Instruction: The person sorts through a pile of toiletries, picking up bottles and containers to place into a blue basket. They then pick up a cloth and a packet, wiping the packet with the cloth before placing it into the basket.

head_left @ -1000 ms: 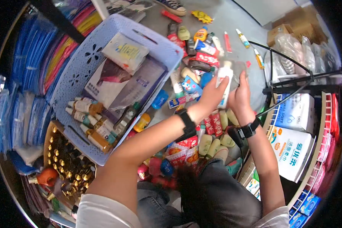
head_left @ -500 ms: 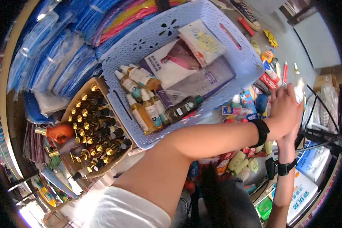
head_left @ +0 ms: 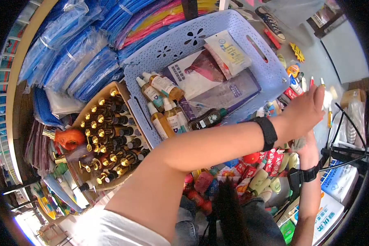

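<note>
1. The white bottle [head_left: 327,99] is at the fingers of my left hand [head_left: 302,114], above the cluttered floor [head_left: 330,67], to the right of the blue basket [head_left: 279,84].
2. It looks plain, pale and glossy, washed out by glare; I can't make out a label, and my hand hides part of it.
3. My left fingers are curled together, clamped on the bottle.
4. My right hand [head_left: 308,149] is just below, near a pale, translucent piece [head_left: 297,143]; its fingers are mostly hidden, so I can't tell whether they're apart or together.
5. The basket holds amber bottles [head_left: 165,86], a dark bottle [head_left: 208,119] and flat packages [head_left: 229,92].
</note>
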Tool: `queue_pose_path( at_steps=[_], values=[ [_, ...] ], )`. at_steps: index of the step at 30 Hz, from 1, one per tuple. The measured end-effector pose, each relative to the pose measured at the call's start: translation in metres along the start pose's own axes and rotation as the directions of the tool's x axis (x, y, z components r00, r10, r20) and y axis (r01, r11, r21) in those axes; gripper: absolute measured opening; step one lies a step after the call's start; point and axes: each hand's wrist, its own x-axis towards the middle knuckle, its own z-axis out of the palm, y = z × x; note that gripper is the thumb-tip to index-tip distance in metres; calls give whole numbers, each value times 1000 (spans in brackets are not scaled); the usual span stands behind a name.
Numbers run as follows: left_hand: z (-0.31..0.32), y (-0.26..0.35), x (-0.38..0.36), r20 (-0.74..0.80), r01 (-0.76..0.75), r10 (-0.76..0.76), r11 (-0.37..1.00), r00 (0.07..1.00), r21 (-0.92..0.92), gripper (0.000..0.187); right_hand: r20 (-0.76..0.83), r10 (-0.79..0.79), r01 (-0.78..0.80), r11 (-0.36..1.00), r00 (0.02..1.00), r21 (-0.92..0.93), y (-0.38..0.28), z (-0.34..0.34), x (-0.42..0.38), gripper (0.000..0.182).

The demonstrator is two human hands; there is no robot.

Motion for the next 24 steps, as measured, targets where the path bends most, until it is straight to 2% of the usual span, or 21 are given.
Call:
queue_pose_path(
  at_steps=[1,3,5,6,8,9,10,12,13,14,15,16,18,19,21,22,24],
  values=[
    [-10,4,1,24,68,-68,998,997,17,50,12,7,-7,1000,1000,-14,4,9,4,47],
    [-36,4,14,89,286,-278,955,956,-84,49,-82,-17,17,1000,996,-1,-6,10,6,47],
    [-75,4,23,-9,362,-375,901,927,-238,48,-67,-64,60,997,996,-52,-13,30,3,40],
    [-86,-8,29,-42,340,-347,932,937,-122,49,-60,-87,82,994,994,-76,-17,41,2,37],
    [-113,-26,36,-53,333,-330,941,942,55,56,-232,-201,156,968,952,-199,-15,66,-6,31],
    [-128,-33,37,69,401,-408,911,910,99,60,-183,-155,120,975,971,-188,-21,53,-9,27],
    [-132,-47,34,115,440,-469,872,875,214,61,-239,-169,134,979,956,-156,-19,54,-11,26],
    [-132,-76,18,251,437,-512,848,821,301,63,-345,-191,167,981,919,-96,-12,60,-13,24],
    [-130,-84,9,311,438,-547,825,777,357,62,-219,-76,56,994,973,-96,-13,36,-19,23],
    [-124,-103,-5,392,417,-523,848,757,328,61,-197,-51,17,985,979,-170,-11,29,-31,24],
    [-118,-121,-14,465,393,-491,870,736,297,61,-237,-44,10,990,970,-141,-7,25,-47,24],
    [-114,-125,-20,497,363,-504,860,706,357,52,-278,-34,3,994,960,-112,-4,23,-63,25],
    [-102,-151,-40,498,360,-481,875,721,325,44,-368,-88,9,977,926,-212,-3,20,-96,23],
    [-96,-162,-45,500,505,-554,828,665,246,42,-371,-135,59,976,919,-209,-3,-2,-110,22],
    [-90,-178,-50,524,753,-676,651,519,94,38,-465,-280,194,955,840,-225,4,-22,-126,23],
    [-93,-173,-50,541,631,-632,744,555,221,38,-509,-341,254,938,790,-236,10,-31,-132,23],
    [-98,-165,-50,588,318,-536,841,605,439,38,-520,-317,259,948,793,-183,20,-53,-136,24]
  ],
)
